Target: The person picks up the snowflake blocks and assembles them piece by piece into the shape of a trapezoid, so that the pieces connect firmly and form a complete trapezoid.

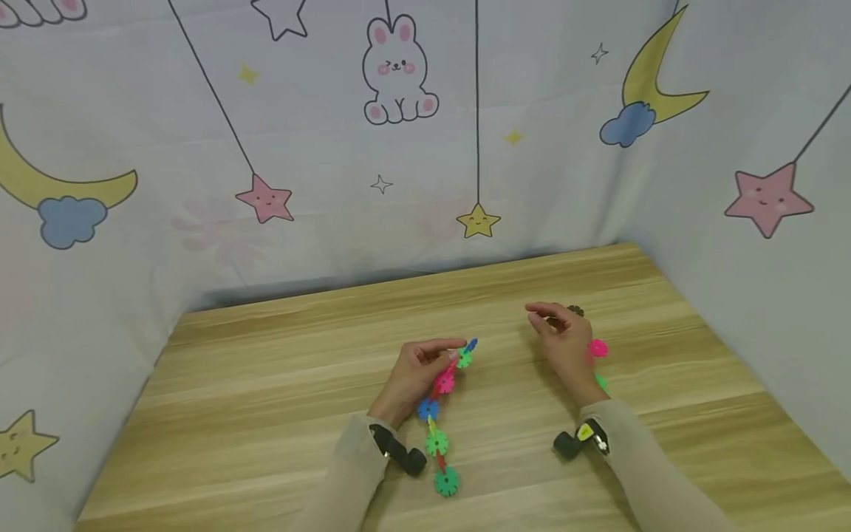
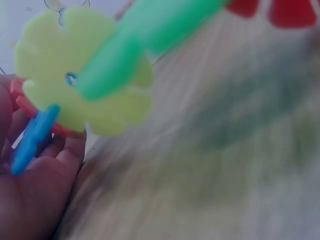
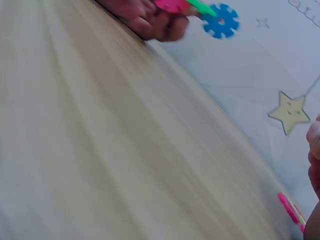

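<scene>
A chain of interlocking notched plastic discs [image 1: 436,443] in green, red, yellow, blue and pink slants across the table in the head view. My left hand [image 1: 415,373] pinches it close to its upper end, where a light green disc [image 1: 465,358] and a blue disc [image 1: 473,345] stick out past the fingertips. Close up in the left wrist view, a yellow disc [image 2: 45,60] hangs beside the palm. My right hand [image 1: 564,347] hovers over the table to the right, thumb and forefinger apart, and nothing shows between them.
Around my right hand lie loose discs: a dark brown one [image 1: 575,310] behind it, a pink one [image 1: 599,348] beside it and a green one [image 1: 601,383] by the wrist, partly covered. A printed cloth [image 1: 319,251] stands behind the wooden table [image 1: 266,414].
</scene>
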Motion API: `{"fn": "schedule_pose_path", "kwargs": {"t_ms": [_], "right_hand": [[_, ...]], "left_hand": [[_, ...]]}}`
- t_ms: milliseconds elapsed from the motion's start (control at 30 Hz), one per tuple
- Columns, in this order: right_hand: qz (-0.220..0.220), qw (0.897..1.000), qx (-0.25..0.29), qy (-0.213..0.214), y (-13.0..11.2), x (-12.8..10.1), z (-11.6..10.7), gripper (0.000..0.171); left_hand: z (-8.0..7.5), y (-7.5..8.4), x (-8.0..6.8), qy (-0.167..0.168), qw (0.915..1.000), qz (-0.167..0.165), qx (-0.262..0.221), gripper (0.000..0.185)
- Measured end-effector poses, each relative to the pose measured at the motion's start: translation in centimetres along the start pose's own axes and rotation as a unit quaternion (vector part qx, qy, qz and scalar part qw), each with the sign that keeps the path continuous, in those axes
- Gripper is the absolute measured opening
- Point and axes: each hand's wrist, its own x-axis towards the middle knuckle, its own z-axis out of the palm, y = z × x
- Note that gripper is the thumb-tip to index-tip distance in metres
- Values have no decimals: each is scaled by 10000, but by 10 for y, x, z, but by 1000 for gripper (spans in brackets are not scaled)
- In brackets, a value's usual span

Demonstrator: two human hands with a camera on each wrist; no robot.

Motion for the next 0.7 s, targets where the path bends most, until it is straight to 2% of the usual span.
{"fn": "schedule_pose_path", "kwargs": {"t_ms": [133,300,433,700], "right_hand": [[193,9946,-1012,122,5,4,-15,22],[758,9767,-1963,-414,8,6,-23,36],[724,9670,-2337,-705,9,6,-24,33],[480,9608,-2587,-878,7,7,-23,41]], "left_hand": [[-1,0,0,-106,9999,10,113,24],[-1,2,-2,-109,9997,10,212,25],[-1,2,-2,-124,9996,21,271,25],[-2,1,-2,-241,9995,-17,227,27]]}}
